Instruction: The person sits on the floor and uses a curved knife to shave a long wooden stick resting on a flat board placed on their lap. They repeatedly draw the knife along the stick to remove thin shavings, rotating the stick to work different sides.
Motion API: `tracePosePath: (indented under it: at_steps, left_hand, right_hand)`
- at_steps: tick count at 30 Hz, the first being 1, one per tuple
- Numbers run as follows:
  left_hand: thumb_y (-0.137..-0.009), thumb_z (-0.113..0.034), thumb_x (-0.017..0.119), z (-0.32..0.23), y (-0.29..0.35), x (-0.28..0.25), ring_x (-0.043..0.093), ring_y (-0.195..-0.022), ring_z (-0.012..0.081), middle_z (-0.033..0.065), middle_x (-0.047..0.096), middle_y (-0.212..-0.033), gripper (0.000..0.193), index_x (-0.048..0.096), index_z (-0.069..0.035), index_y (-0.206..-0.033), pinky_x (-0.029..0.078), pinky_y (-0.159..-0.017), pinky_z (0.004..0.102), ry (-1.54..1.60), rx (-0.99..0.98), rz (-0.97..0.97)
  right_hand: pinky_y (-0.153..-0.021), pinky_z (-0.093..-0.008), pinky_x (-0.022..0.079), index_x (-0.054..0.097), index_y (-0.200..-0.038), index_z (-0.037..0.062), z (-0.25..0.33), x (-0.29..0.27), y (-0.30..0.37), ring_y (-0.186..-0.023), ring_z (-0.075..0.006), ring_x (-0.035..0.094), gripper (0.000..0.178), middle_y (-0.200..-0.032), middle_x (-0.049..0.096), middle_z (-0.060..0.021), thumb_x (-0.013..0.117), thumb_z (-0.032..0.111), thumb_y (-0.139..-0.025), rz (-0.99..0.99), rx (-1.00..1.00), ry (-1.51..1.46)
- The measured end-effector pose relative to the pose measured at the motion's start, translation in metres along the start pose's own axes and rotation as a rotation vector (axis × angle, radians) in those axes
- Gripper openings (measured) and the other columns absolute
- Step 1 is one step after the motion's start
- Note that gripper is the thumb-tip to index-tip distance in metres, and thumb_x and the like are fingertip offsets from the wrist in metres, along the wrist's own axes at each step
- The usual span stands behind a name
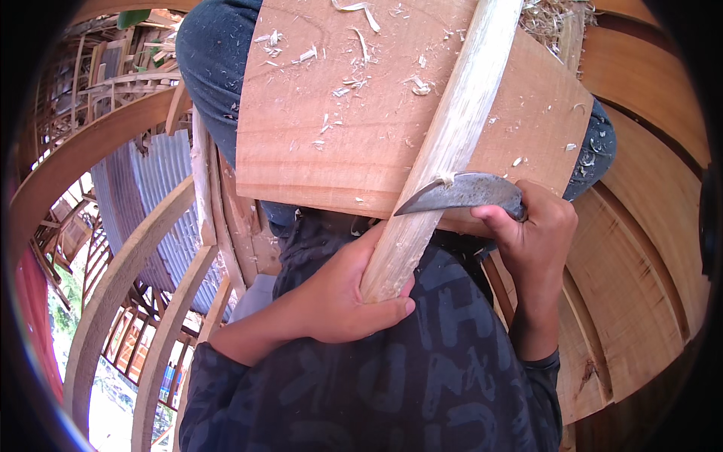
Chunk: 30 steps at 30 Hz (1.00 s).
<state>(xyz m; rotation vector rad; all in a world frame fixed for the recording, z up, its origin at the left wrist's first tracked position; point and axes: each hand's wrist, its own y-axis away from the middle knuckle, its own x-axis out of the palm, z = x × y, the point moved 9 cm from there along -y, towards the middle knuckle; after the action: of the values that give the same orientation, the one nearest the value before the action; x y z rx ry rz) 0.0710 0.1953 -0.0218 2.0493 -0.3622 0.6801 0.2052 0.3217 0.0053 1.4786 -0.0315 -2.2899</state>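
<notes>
A long pale wood strip [467,98] slants from the top of the view down to my lap, its near end in my left hand [339,294], whose fingers wrap round it. My right hand [538,226] grips a curved knife [463,192] with a dark grey blade; its handle is hidden in my fist. The blade lies across the strip, edge against the wood, and a small curl of shaving sits at the contact. Beneath the strip, a broad reddish-brown board [324,135] rests over my thighs, scattered with pale shavings [422,87].
Curved wooden ribs [124,294] rise at the left, with corrugated metal sheets [158,203] beyond them. Curved planks [633,218] form a wall close on the right. More shavings [550,26] are heaped at the top right. My knees [215,68] flank the board.
</notes>
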Motion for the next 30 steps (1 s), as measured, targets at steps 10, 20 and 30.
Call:
tracePosePath:
  at_steps: [10, 20, 30]
  left_hand:
    - [-0.077, -0.011, 0.069, 0.012, 0.003, 0.003, 0.055, -0.072, 0.0107, 0.0055, 0.054, -0.084, 0.042, 0.043, -0.003, -0.109, 0.046, -0.063, 0.0256, -0.021, -0.088, 0.042]
    - [-0.075, -0.012, 0.070, 0.004, 0.002, 0.002, 0.055, -0.073, 0.0111, 0.0052, 0.055, -0.084, 0.040, 0.046, -0.003, -0.106, 0.047, -0.063, 0.0259, 0.015, -0.039, 0.018]
    - [-0.073, -0.011, 0.071, 0.001, -0.003, 0.002, 0.057, -0.071, 0.0121, 0.0055, 0.055, -0.082, 0.041, 0.046, -0.002, -0.105, 0.048, -0.062, 0.0257, 0.027, -0.019, 0.003]
  right_hand:
    - [-0.039, -0.0351, 0.038, 0.044, -0.050, 0.0037, 0.027, 0.008, 0.017, -0.040, -0.0297, 0.049, 0.063, -0.046, 0.045, -0.0125, 0.074, 0.058, -0.062, 0.110, -0.051, -0.094]
    - [-0.039, -0.0354, 0.039, 0.044, -0.047, 0.0052, 0.024, 0.003, 0.001, -0.039, -0.0283, 0.050, 0.063, -0.045, 0.046, -0.0119, 0.074, 0.058, -0.061, 0.068, -0.094, -0.021]
    - [-0.038, -0.0353, 0.039, 0.047, -0.047, 0.0035, 0.018, -0.001, -0.010, -0.039, -0.0295, 0.051, 0.064, -0.044, 0.047, -0.0131, 0.072, 0.060, -0.063, 0.034, -0.039, -0.010]
